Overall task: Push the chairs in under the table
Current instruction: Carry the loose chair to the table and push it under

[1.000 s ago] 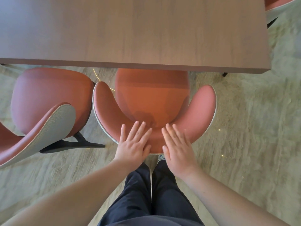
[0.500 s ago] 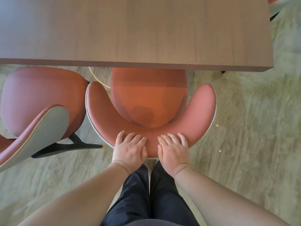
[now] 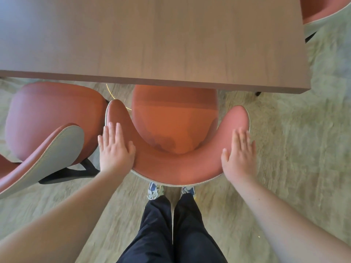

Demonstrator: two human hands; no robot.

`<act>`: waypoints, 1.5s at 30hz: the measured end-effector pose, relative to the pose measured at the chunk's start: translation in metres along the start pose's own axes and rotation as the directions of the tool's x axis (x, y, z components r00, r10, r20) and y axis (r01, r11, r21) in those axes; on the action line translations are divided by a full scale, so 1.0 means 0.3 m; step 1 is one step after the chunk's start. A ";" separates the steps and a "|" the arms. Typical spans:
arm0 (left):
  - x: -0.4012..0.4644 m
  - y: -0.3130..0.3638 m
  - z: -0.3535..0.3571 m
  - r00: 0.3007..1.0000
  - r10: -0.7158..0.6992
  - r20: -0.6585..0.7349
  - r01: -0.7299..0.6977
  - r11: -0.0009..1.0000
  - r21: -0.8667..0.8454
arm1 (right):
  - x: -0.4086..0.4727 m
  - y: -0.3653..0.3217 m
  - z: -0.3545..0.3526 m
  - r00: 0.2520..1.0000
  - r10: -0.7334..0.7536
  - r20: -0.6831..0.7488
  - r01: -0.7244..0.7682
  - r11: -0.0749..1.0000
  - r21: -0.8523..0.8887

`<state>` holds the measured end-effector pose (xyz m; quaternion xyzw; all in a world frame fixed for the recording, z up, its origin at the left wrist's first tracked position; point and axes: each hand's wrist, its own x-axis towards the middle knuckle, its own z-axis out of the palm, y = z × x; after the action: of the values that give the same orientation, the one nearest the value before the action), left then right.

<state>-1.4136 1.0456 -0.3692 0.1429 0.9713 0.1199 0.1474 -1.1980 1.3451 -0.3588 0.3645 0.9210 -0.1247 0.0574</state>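
In front of the table, I see my left hand and right hand, half a second ago together at the middle chair back, now spread flat and open on its wings, so the push seems nearly finished.

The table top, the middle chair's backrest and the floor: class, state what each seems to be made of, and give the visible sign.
Table top: wood or wood-look laminate, matt brown; fine straight grain lines and a thin slab edge.
Middle chair's backrest: smooth reddish leather or vinyl over padding with a soft sheen; pale woven fabric shows along its outer edge.
Floor: probably grey-green carpet with a streaky pattern, though motion blur leaves this unsure.
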 end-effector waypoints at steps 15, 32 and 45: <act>0.075 0.016 0.025 0.982 -0.150 0.116 0.154 0.988 -0.028 | 0.098 0.022 0.080 0.990 0.105 0.091 -0.098 0.992 -0.078; 0.064 0.000 -0.044 0.964 -0.119 0.240 0.150 0.982 -0.113 | 0.077 0.021 -0.002 0.975 0.102 0.196 -0.114 0.992 0.049; 0.007 -0.079 -0.212 0.738 -0.340 0.583 0.674 0.408 -0.616 | -0.158 -0.058 -0.118 0.702 0.602 0.381 -0.668 0.369 0.646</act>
<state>-1.4417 1.0119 -0.3173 -0.2277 0.7575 0.4601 0.4033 -1.1760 1.3113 -0.3120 0.6735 0.5679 -0.4729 -0.0171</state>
